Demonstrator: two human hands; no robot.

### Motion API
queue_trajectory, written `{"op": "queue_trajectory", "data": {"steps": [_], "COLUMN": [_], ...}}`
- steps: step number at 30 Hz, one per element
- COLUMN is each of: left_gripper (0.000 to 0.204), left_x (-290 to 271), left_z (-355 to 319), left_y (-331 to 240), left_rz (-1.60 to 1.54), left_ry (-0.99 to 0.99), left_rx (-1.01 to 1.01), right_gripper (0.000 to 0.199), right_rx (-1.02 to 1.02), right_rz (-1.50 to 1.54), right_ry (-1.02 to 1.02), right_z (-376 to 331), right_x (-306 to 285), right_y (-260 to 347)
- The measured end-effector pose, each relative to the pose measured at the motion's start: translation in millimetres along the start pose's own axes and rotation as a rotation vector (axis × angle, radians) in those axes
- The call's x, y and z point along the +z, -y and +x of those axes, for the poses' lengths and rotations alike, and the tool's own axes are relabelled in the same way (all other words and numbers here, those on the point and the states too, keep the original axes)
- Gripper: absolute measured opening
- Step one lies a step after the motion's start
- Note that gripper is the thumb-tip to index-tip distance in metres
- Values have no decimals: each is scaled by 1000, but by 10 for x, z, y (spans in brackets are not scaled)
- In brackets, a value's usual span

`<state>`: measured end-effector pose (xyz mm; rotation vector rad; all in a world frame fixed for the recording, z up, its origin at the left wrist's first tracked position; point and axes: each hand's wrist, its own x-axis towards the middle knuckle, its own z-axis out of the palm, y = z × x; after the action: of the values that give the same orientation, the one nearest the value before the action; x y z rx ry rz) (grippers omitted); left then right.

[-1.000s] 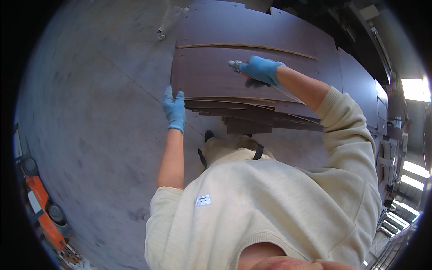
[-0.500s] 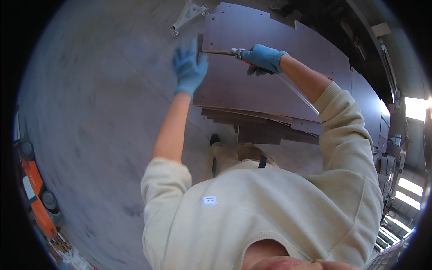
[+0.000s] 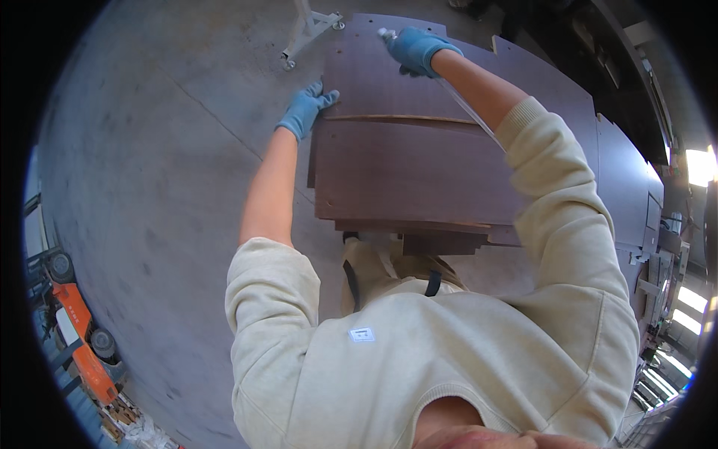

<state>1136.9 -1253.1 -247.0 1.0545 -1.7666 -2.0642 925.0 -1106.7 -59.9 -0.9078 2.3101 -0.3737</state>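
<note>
Gloved in blue, my left hand (image 3: 301, 110) is at the left edge of the upper brown panel (image 3: 404, 90). Its thumb reaches over the panel face and its fingers curl along the edge. My right hand (image 3: 416, 52), in a matching glove, is closed around a small hand tool with a silver tip (image 3: 387, 34), above the far part of that panel. Most of the tool's body is hidden in my fist. A thin pale hose (image 3: 473, 114) runs from it back along my forearm. Under and nearer than the upper panel lies another brown panel (image 3: 419, 172).
More dark panels (image 3: 441, 244) are stacked underneath, their edges uneven. A white stand leg on casters (image 3: 310, 34) is beyond the far left corner. At the far left is an orange vehicle (image 3: 78, 337). Dark machinery (image 3: 621, 82) and further panels (image 3: 624, 176) line the right.
My left hand has come from the air onto the panel's left edge. My right hand has moved farther away with the tool. The view has shifted, so the panels sit lower.
</note>
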Motion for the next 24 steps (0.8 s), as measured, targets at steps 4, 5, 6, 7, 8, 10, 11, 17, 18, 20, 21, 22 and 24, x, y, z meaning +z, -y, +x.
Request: {"op": "queue_trajectory", "data": {"steps": [4, 5, 6, 7, 8, 10, 11, 17, 18, 20, 21, 22, 24], "left_gripper": [72, 73, 76, 80, 84, 78, 74, 72, 73, 77, 78, 78, 79], "left_x": [-105, -123, -152, -161, -184, -192, -185, -196, -197, -210, -217, -222, -226], "left_z": [121, 120, 131, 117, 120, 98, 86, 82, 81, 107, 127, 137, 157], "left_y": [52, 69, 62, 62, 31, -18, -41, -141, -130, -109, -99, -84, -59], "left_rz": [-29, -27, -41, -46, -77, -102, -120, -116, -110, -43, -37, -24, 15], "left_ry": [90, 125, 176, 229, 277, 261, 259, 286, 289, 270, 294, 306, 270], "left_rx": [6, 51, 37, 28, 76, 48, 32, 83, 55, 64, 56, 31, 53], "right_gripper": [61, 59, 58, 57, 55, 61, 64, 59, 58, 55, 46, 45, 49], "right_rx": [107, 134, 160, 182, 160, 168, 145, 234, 183, 51, 266, 389, 417], "right_rz": [52, 37, 19, 8, -1, -173, -255, -311, -370, -505, -290, -219, -387], "right_ry": [67, 87, 108, 124, 106, 410, 537, 512, 665, 906, 787, 462, 365], "right_z": [400, 404, 387, 333, 276, 129, 68, -365, -460, -636, -711, -750, -840], "right_x": [93, 136, 173, 197, 223, 228, 204, 106, 138, 168, 106, 126, 67], "right_y": [123, 128, 150, 158, 199, 295, 369, 745, 732, 635, 538, 483, 330]}}
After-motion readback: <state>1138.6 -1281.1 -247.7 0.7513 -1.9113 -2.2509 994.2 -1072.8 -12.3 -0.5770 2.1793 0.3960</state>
